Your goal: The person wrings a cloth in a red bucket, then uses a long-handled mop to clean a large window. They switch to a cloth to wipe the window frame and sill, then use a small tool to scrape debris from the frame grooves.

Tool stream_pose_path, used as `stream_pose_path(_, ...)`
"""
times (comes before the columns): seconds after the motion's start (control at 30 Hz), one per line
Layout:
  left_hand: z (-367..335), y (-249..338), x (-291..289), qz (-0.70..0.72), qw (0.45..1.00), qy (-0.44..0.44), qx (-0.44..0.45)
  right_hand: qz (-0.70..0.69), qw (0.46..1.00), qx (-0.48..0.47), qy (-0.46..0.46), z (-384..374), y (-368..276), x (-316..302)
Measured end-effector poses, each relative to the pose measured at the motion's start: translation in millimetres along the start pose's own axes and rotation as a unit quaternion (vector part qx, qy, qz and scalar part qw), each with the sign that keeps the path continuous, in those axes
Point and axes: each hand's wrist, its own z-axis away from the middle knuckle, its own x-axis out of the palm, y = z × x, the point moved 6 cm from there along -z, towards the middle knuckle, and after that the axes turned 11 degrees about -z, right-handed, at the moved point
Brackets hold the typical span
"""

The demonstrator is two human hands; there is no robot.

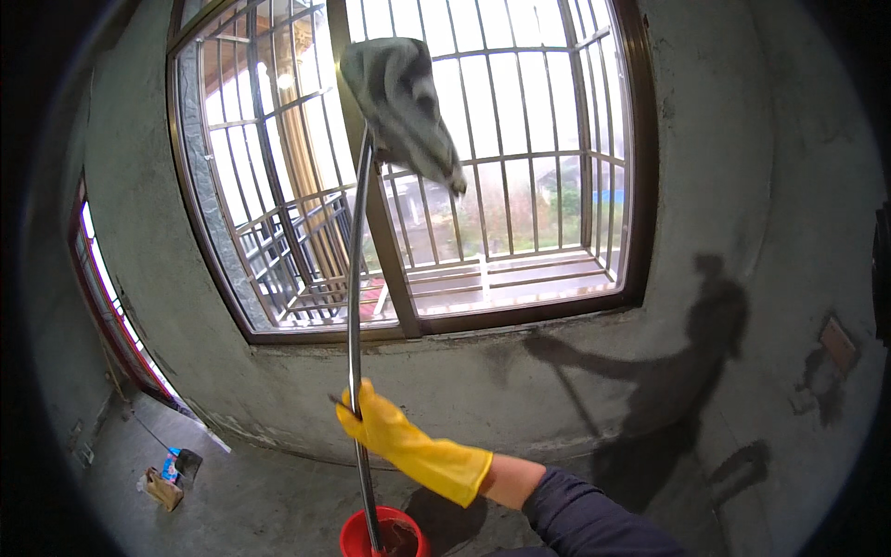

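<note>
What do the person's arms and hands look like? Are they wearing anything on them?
The right hand wears a bright yellow glove, wrinkled, with a wide, loose cuff past the wrist. After a short bare strip of forearm comes a plain dark sleeve, bluish and a bit creased. The left hand and arm can't be seen in this picture.

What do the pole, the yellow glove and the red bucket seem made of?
Pole: probably polished metal, judging by its silvery highlights. Yellow glove: likely rubber, smooth and faintly shiny, with soft creases. Red bucket: apparently smooth plastic, given its bright, even colour.
</note>
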Motion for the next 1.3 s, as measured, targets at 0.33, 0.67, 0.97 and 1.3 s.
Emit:
stream_pose_path(0.33, 17, -17, 6, -0.009, 1.000, 0.008, 0.000, 0.034, 0.999, 0.022, 0.016, 126, 71, -14)
stream_pose_path(0.67, 2, 4, 1, -0.043, 0.993, 0.068, 0.083, 0.200, 0.918, -0.231, 0.255, -27, -157, -147)
stream_pose_path(0.97, -21, 2, 54, -0.048, 0.990, -0.133, 0.023, 0.234, 0.902, -0.213, 0.296, 46, -59, -173)
stream_pose_path(1.3, -8, -30, 61, -0.091, 0.985, -0.147, 0.025, 0.192, 0.943, -0.032, 0.271, 161, 45, -166)
